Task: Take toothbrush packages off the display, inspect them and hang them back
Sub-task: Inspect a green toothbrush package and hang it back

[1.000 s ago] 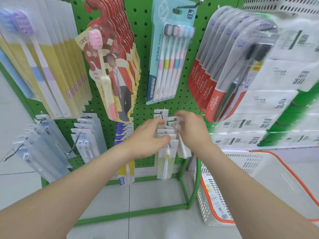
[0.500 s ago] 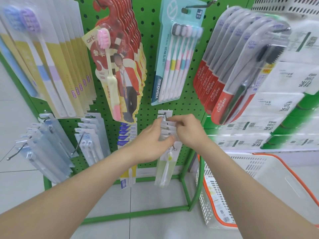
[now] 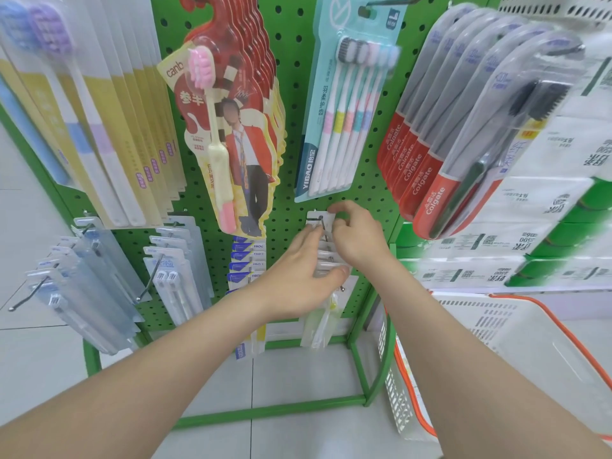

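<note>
A row of clear toothbrush packages point(image 3: 319, 323) with a pale green-yellow brush hangs on a metal hook point(image 3: 323, 226) low on the green pegboard point(image 3: 294, 61). My left hand point(image 3: 298, 276) grips the stack of package tops from the left, thumb across the front one. My right hand point(image 3: 356, 236) pinches the white top of the rearmost package point(image 3: 314, 216) near the board, fingers curled over the hook. The package tops are mostly hidden behind both hands.
Red card packs point(image 3: 238, 127), a teal multi-brush pack point(image 3: 344, 104) and red Colgate packs point(image 3: 463, 134) hang above. Blue-grey packs point(image 3: 99, 276) stick out on hooks at left. A white basket point(image 3: 496, 342) with orange rim stands on the floor at right, beside stacked tissue packs point(image 3: 546, 226).
Both hands have risen along the hook toward the pegboard. My right hand has moved from the front packages to the rear one at the board. The view has tilted slightly down.
</note>
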